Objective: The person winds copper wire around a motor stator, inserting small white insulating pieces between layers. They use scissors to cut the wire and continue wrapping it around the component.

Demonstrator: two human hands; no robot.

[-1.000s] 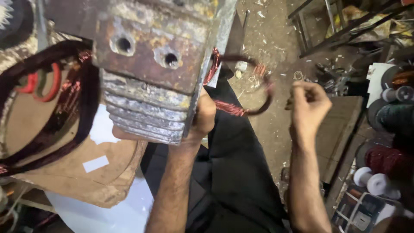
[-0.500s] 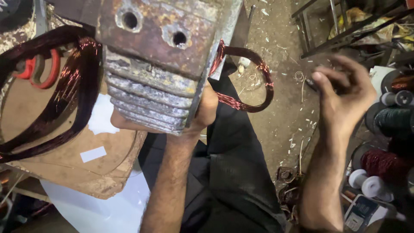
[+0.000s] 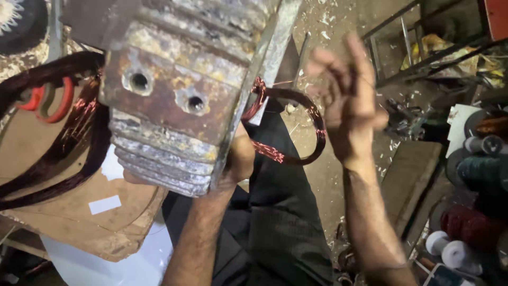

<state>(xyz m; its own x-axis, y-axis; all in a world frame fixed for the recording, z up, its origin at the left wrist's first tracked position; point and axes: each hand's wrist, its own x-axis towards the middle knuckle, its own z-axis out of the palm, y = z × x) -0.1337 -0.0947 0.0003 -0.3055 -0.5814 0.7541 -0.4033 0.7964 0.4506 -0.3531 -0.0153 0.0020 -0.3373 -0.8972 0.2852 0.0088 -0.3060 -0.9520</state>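
- Head view: the left hand (image 3: 238, 161) is pressed under the lower right corner of a rusty, ribbed motor stator housing (image 3: 180, 100), fingers curled around its edge, so it bears the housing.
- A loop of copper winding coil (image 3: 296, 124) sticks out from the housing's right side, between the two hands; part of it runs behind the housing and is hidden.
- The right hand (image 3: 346, 100) is raised beside the coil, fingers loosely bent and half open. A fine wire may run to it; I cannot tell whether it grips anything.
- As a judgement, winding work is midway: this coil hangs outside the housing, and a larger dark coil (image 3: 63, 153) lies on cardboard (image 3: 95, 228) at the left.
- Red-handled scissors (image 3: 47, 100) lie by that coil.
- Spools of thread (image 3: 460, 249) crowd the floor at the lower right, near the right forearm; a metal frame (image 3: 423, 47) stands beyond.
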